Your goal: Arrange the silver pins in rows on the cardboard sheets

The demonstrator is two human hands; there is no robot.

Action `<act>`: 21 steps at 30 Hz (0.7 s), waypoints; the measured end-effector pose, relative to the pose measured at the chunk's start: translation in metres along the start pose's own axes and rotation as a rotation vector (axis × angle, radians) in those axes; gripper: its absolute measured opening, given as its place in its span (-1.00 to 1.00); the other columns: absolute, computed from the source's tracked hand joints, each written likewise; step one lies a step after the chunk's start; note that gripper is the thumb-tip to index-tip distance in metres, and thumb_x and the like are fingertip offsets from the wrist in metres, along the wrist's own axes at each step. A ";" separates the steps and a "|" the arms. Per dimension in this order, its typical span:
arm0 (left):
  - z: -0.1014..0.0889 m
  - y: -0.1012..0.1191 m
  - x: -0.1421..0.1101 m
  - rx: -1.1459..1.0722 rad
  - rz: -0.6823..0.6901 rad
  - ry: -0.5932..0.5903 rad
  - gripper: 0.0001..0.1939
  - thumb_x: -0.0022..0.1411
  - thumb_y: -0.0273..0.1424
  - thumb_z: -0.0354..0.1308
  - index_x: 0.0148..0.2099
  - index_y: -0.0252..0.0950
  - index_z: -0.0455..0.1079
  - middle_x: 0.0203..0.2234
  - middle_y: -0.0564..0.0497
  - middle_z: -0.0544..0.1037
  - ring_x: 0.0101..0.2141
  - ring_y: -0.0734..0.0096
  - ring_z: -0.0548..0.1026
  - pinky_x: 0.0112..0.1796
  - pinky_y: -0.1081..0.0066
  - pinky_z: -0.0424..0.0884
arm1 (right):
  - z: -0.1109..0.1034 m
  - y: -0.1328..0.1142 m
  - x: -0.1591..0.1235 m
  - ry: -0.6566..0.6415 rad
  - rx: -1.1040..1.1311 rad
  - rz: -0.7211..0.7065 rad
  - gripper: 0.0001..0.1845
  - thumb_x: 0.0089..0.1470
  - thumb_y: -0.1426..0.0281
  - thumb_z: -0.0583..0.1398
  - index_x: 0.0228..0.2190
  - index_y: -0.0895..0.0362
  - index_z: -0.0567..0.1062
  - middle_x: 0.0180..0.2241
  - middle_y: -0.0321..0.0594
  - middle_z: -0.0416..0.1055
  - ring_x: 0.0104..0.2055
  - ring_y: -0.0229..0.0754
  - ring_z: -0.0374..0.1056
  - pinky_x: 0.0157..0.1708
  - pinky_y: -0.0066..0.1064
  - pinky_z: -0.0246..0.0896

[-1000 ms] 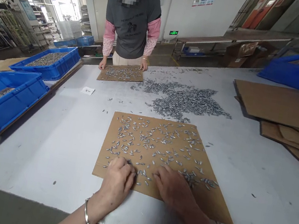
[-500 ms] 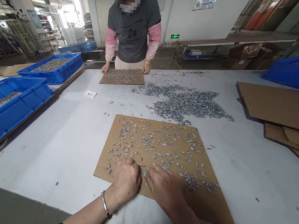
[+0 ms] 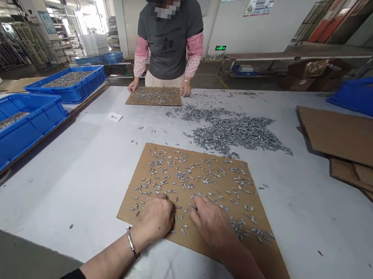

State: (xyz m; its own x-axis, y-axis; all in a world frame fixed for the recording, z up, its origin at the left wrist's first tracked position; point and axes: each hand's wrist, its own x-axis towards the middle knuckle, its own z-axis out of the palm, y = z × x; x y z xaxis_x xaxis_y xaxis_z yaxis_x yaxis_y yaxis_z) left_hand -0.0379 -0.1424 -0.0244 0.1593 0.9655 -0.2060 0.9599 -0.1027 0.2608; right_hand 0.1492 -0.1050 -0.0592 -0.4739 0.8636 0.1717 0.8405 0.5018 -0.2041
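A cardboard sheet (image 3: pixel 165 155) lies on the table before me, strewn with small silver spindle-shaped metal pieces (image 3: pixel 183 177). My left hand (image 3: pixel 156 216), a bangle on its wrist, rests closed on the near left part of the sheet. Its fingers curl under, so whatever they hold is hidden. To its right, my right hand (image 3: pixel 211 221) is over the sheet with thumb and forefinger brought together. A small silver metal piece (image 3: pixel 192 206) shows at those fingertips. Several loose pieces lie on the cardboard between the two hands.
A big pile of silver pieces (image 3: pixel 241 132) covers the table (image 3: pixel 74 163) beyond my sheet. Across from me, a co-worker (image 3: pixel 168 35) holds another cardboard sheet (image 3: pixel 154 97). Blue crates (image 3: pixel 43 109) stand at left, another blue crate (image 3: pixel 369 102) far right, near stacked cardboard (image 3: pixel 356 138).
My right hand has shifted slightly up and right, away from my left hand, uncovering loose pieces between them. My left hand stays closed in nearly the same place.
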 end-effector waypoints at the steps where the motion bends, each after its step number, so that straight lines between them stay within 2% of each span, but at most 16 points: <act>1: -0.002 0.000 0.002 0.006 0.001 -0.015 -0.73 0.31 -0.51 0.04 -0.21 -0.34 0.60 -0.21 -0.22 0.63 -0.16 0.17 0.57 -0.13 0.31 0.41 | -0.002 -0.001 0.006 -0.031 -0.004 -0.003 -0.79 0.26 0.50 0.03 -0.39 0.05 0.37 -0.43 -0.24 0.41 -0.40 -0.18 0.27 -0.40 -0.30 -0.09; 5: -0.006 0.001 0.005 0.005 0.007 -0.028 -0.72 0.30 -0.51 0.04 -0.21 -0.37 0.61 -0.22 -0.24 0.65 -0.19 0.17 0.59 -0.14 0.33 0.42 | -0.003 -0.008 0.027 -0.129 -0.061 -0.031 -0.74 0.25 0.58 0.02 -0.38 0.07 0.42 -0.38 -0.22 0.47 -0.40 -0.20 0.26 -0.40 -0.29 -0.12; 9: -0.004 -0.002 0.004 -0.010 0.009 -0.012 -0.71 0.31 -0.50 0.02 -0.19 -0.36 0.61 -0.21 -0.22 0.65 -0.20 0.18 0.59 -0.15 0.34 0.43 | 0.000 -0.006 0.035 -0.188 -0.071 -0.034 -0.70 0.24 0.60 0.03 -0.44 0.09 0.44 -0.38 -0.21 0.46 -0.38 -0.19 0.27 -0.41 -0.29 -0.16; 15: 0.003 -0.007 0.003 -0.048 0.034 0.018 -0.74 0.32 -0.49 0.04 -0.20 -0.33 0.59 -0.22 -0.20 0.64 -0.19 0.19 0.58 -0.13 0.33 0.43 | -0.006 -0.003 0.014 -0.130 0.030 -0.034 -0.67 0.34 0.47 0.03 -0.44 0.08 0.46 -0.34 -0.23 0.46 -0.34 -0.21 0.33 -0.39 -0.34 -0.07; 18: 0.002 -0.007 0.003 -0.053 0.031 0.014 -0.75 0.32 -0.47 0.05 -0.21 -0.33 0.59 -0.24 -0.19 0.63 -0.19 0.19 0.58 -0.11 0.32 0.43 | -0.002 -0.012 0.001 -0.146 0.012 0.002 -0.71 0.33 0.41 0.09 -0.44 0.07 0.47 -0.36 -0.23 0.49 -0.34 -0.20 0.38 -0.39 -0.36 -0.03; 21: 0.002 -0.006 0.003 -0.063 0.011 0.001 -0.76 0.32 -0.47 0.05 -0.20 -0.32 0.58 -0.22 -0.18 0.63 -0.19 0.19 0.57 -0.11 0.33 0.43 | 0.005 -0.023 -0.004 -0.192 -0.049 0.038 -0.75 0.31 0.44 0.09 -0.40 0.08 0.49 -0.31 -0.17 0.54 -0.30 -0.16 0.44 -0.39 -0.34 0.00</act>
State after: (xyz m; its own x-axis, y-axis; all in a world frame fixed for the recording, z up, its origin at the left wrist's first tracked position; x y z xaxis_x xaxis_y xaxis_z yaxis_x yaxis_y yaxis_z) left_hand -0.0427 -0.1396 -0.0279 0.1696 0.9647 -0.2014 0.9417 -0.0984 0.3216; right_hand 0.1302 -0.1201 -0.0600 -0.4792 0.8774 -0.0226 0.8682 0.4700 -0.1593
